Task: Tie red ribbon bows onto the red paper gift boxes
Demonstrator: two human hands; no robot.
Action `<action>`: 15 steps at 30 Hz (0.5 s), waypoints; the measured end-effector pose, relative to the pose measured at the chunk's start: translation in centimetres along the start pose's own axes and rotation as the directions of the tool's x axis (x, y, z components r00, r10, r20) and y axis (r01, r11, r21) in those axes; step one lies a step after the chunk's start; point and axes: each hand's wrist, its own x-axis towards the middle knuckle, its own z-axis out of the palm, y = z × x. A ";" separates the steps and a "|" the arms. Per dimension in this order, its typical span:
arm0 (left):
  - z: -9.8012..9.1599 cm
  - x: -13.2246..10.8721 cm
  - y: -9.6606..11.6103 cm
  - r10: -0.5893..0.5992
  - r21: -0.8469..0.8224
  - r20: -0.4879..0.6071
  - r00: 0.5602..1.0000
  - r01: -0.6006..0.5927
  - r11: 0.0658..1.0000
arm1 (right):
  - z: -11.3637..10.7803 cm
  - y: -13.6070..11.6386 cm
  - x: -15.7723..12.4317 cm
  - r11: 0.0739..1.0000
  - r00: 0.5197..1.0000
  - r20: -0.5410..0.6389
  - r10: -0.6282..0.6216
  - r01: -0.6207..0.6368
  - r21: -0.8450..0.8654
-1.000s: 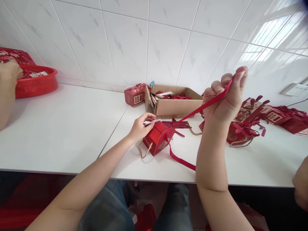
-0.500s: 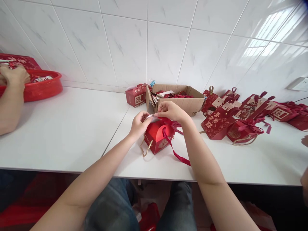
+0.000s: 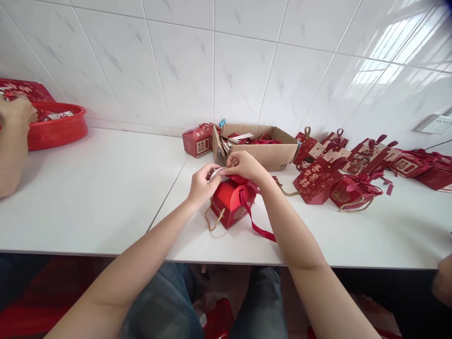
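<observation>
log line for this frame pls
left hand on top of red gift box | right hand pinching ribbon at box top | cardboard box behind | grip: both closed

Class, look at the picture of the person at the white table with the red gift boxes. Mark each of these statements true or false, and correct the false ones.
1. Both hands, left hand and right hand, meet at the top of the red gift box. True.
2. The cardboard box stands in front of the gift box. False: it stands behind it.
3. A ribbon trails from the gift box. True.
4. The red basin is at the far right. False: far left.
</observation>
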 end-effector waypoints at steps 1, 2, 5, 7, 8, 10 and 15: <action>0.0 0.0 0.1 0.009 0.013 -0.003 1.000 -0.009 1.000 | 0.0 -0.1 0.0 1.000 1.000 0.003 0.004 -0.004 0.004; 0.0 -0.1 0.1 0.016 0.032 -0.010 1.000 -0.015 0.999 | 0.0 -0.3 -0.1 1.000 1.000 0.009 0.005 -0.005 0.008; 0.0 -0.1 0.2 0.020 0.083 -0.043 0.999 -0.017 0.996 | -0.4 -0.8 -0.5 1.000 0.999 0.041 0.006 -0.006 0.006; 0.0 -0.1 0.1 0.015 0.092 -0.059 0.998 -0.009 0.996 | -0.8 -1.1 -0.8 1.000 0.998 0.055 0.016 -0.016 -0.011; 0.0 -0.1 0.0 0.011 0.095 -0.066 0.998 -0.004 0.995 | -1.0 -1.2 -1.0 0.999 0.998 0.059 0.027 -0.026 -0.021; 0.0 -0.1 0.0 0.009 0.106 -0.081 0.997 0.000 0.994 | -1.5 -1.3 -1.3 0.998 0.996 0.071 0.047 -0.044 -0.034; 0.0 -0.1 0.0 0.013 0.119 -0.090 0.996 -0.002 0.993 | -1.8 -1.5 -1.5 0.999 0.996 0.080 0.044 -0.044 -0.001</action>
